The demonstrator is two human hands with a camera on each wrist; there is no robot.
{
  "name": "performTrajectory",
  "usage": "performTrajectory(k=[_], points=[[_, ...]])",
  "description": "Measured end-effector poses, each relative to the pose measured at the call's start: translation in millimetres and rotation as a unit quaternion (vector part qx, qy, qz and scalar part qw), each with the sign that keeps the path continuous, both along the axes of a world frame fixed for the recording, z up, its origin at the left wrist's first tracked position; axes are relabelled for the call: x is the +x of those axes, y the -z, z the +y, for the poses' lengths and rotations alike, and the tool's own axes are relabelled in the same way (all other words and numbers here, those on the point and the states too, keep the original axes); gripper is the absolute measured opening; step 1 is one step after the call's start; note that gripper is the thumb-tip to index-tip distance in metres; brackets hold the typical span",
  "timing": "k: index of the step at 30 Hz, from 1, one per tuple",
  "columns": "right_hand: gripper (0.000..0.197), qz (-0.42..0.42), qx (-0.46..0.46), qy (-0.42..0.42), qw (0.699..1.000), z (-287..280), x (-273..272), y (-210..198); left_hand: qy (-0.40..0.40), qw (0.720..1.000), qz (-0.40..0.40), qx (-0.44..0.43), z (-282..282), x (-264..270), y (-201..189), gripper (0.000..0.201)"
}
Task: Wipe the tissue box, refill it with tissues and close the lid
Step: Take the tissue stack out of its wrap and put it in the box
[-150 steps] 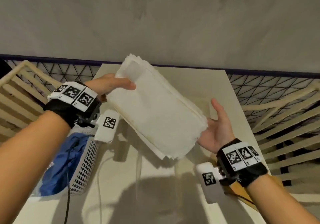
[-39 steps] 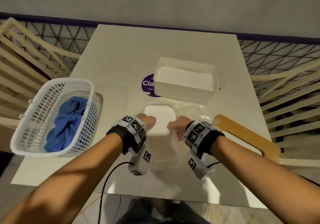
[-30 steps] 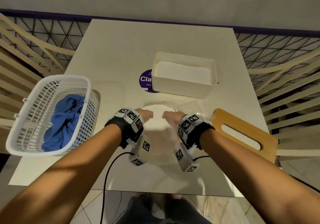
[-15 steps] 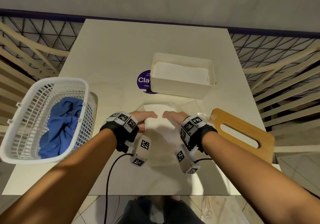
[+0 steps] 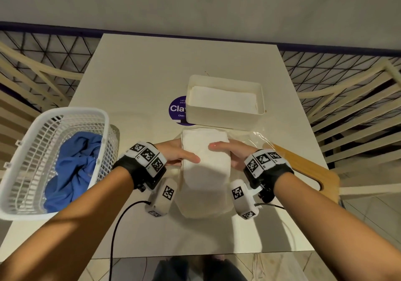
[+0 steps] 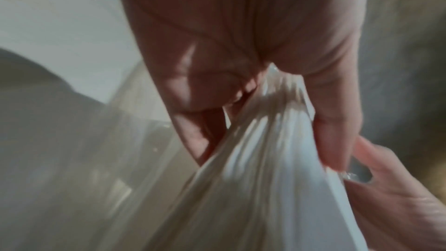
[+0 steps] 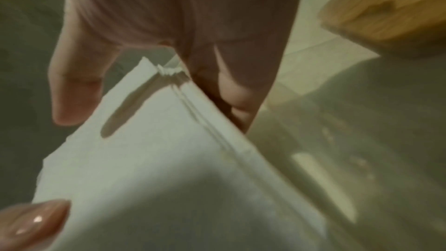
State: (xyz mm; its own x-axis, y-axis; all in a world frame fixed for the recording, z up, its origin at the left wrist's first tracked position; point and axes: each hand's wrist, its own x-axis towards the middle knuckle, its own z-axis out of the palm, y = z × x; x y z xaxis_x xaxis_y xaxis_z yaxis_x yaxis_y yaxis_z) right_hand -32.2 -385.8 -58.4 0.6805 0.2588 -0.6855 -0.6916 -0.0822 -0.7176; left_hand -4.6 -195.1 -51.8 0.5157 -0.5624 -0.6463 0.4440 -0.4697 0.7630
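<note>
Purple round sticker [image 5: 177, 108]: right part hidden behind the tissue box [image 5: 224, 115]; lettering reads only "Clay", small print illegible. Wooden lid [image 5: 303, 167]: near end covered by the right hand [image 5: 233, 154] and wristband, slot not visible. Tissue stack [image 5: 206, 163]: side edges hidden by both thumbs and palms; fingers beneath not visible from the head view. White basket [image 5: 71, 115] cut off at the left edge. Both wrist views motion-blurred; left hand [image 6: 241, 45] detail soft, background unreadable.
</note>
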Motion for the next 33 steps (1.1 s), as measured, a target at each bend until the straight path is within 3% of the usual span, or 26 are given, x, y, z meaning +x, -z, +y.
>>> performTrajectory(k=[3,10,15,18,23,28,30,33], points=[[0.056,-0.041,0.061,0.022,0.997,-3.7,-1.6,3.5,-0.029,0.997,-0.025,-0.07,4.2,-1.0,-6.8,0.065],[0.074,-0.076,0.131,0.039,0.988,-2.3,4.0,2.0,-0.064,0.993,-0.013,-0.1,5.7,11.4,-20.1,0.034],[0.059,-0.051,0.12,0.009,0.991,-4.2,5.0,-1.1,-0.021,0.997,-0.07,-0.012,4.2,19.3,-38.0,0.034],[0.053,-0.044,0.112,0.021,0.993,0.2,6.1,-4.2,0.041,0.989,-0.118,0.083,0.3,31.4,-54.5,0.03],[0.099,-0.034,0.048,0.057,0.997,17.1,12.0,-4.8,0.208,0.932,-0.177,0.24,-20.2,37.5,-66.5,0.059],[0.047,-0.039,0.064,0.086,0.994,15.8,11.1,-6.1,0.245,0.887,-0.258,0.296,-35.7,29.8,-64.1,0.052],[0.052,-0.042,0.085,0.087,0.992,14.1,7.5,-8.6,0.233,0.893,-0.253,0.29,-35.1,28.5,-70.4,0.043],[0.043,-0.049,0.162,0.076,0.983,7.4,3.9,-18.8,0.201,0.911,-0.241,0.27,-28.0,26.9,-89.7,0.04]])
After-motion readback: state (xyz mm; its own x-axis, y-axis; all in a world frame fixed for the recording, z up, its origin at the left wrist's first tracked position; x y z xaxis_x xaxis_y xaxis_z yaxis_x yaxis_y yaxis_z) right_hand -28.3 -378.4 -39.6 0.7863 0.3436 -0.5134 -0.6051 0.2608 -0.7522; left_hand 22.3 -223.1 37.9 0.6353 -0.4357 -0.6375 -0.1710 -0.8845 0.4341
